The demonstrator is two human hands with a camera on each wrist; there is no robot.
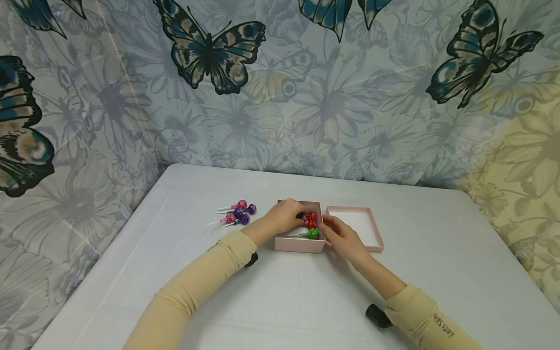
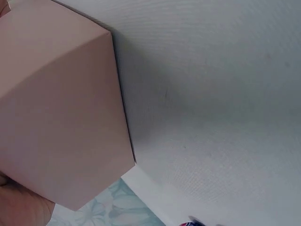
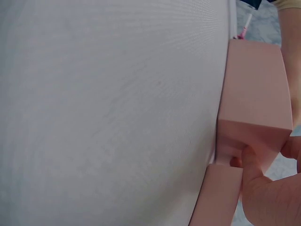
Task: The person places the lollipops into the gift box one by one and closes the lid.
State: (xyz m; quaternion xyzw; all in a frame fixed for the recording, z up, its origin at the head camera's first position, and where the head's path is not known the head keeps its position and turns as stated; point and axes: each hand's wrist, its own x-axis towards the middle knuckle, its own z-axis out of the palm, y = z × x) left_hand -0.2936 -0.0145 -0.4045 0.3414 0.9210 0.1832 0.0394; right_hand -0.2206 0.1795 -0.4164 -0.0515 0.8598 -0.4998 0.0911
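My left hand (image 1: 286,215) reaches over the rim of an open pink box (image 1: 299,245), fingertips inside. They pinch a dark lollipop (image 1: 301,215), mostly hidden by the fingers. Inside the box, red lollipops (image 1: 310,219) and a green lollipop (image 1: 311,234) lie beside those fingertips. My right hand (image 1: 347,241) grips the box's right wall. In the right wrist view, fingers (image 3: 251,162) press the outside of that wall. The left wrist view shows the box's outer side (image 2: 66,122) large, with part of a hand (image 2: 26,205) at its lower left.
Several pink and purple lollipops (image 1: 238,214) lie on the white table (image 1: 280,301), left of the box. The pink-rimmed lid (image 1: 375,228) lies inside up, close to the box's right side. A butterfly-patterned cloth (image 1: 332,107) hangs behind the table.
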